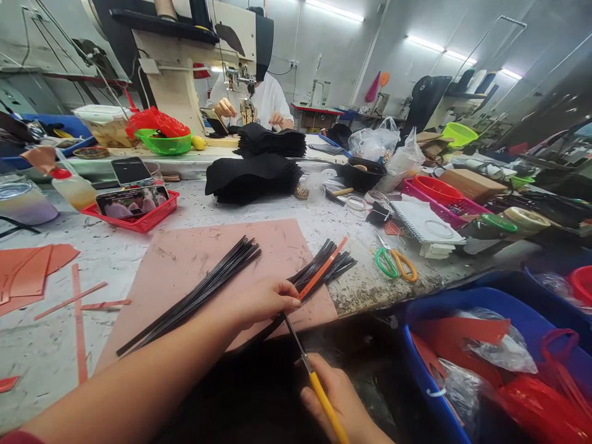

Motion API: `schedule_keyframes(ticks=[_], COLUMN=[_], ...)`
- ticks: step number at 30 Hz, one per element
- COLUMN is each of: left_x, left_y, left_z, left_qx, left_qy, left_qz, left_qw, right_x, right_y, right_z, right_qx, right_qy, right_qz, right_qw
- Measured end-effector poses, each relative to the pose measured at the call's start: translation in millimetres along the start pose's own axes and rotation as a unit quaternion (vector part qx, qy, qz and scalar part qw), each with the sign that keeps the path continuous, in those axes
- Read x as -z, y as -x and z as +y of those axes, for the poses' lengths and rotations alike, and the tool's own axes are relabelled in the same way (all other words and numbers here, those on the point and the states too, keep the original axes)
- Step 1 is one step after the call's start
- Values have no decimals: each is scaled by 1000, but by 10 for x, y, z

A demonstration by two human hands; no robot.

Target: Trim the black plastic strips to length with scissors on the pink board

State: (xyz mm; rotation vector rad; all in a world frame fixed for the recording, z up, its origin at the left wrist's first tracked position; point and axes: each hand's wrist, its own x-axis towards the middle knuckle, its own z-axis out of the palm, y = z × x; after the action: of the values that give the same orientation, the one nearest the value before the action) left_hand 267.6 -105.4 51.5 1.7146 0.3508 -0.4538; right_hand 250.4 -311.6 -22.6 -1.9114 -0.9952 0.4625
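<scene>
My left hand [272,299] pinches an orange strip [322,269] laid along a bundle of thin black strips [319,256], near the front edge of the pink board [166,259]. In my right hand [340,391] is a pair of scissors [319,394] with a yellow handle. The scissors' tip points up at the black strips, just below my left fingertips. Whether the blades touch the strips I cannot tell. A second bundle of black strips [203,290] lies on the board, left of my left hand and partly behind the forearm.
Scissors with green and orange handles [395,262] lie right of the board. Black fabric stacks [252,179] stand behind it. A red basket [157,216] holds a phone [132,202]. A blue bin [411,345] stands at lower right. Across the table, a person [272,95] sits at a sewing machine [173,74].
</scene>
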Motion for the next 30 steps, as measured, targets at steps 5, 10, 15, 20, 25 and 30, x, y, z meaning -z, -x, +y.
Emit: schedule_keyframes(ticks=[5, 10, 15, 20, 25, 30], left_x=[-6, -20, -88, -184, -179, 136], left_y=[3, 135, 372, 437, 480, 914], left_z=[-1, -85, -345, -606, -705, -741], left_qx=[3, 0, 47, 23, -31, -74], left_qy=[0, 28, 40, 12, 1, -76], left_qz=[9, 42, 68, 120, 152, 310], left_qw=[1000, 999, 996, 992, 988, 945], right_x=[-53, -176, -264, -319, -317, 65], right_y=[14, 58, 51, 35, 57, -53], right_z=[52, 139, 178, 141, 39, -92], right_qx=[1, -9, -27, -34, -10, 66], right_qy=[-9, -31, -36, -27, 0, 117], right_qz=[6, 28, 41, 54, 70, 112], right_qw=[1000, 999, 998, 998, 997, 985])
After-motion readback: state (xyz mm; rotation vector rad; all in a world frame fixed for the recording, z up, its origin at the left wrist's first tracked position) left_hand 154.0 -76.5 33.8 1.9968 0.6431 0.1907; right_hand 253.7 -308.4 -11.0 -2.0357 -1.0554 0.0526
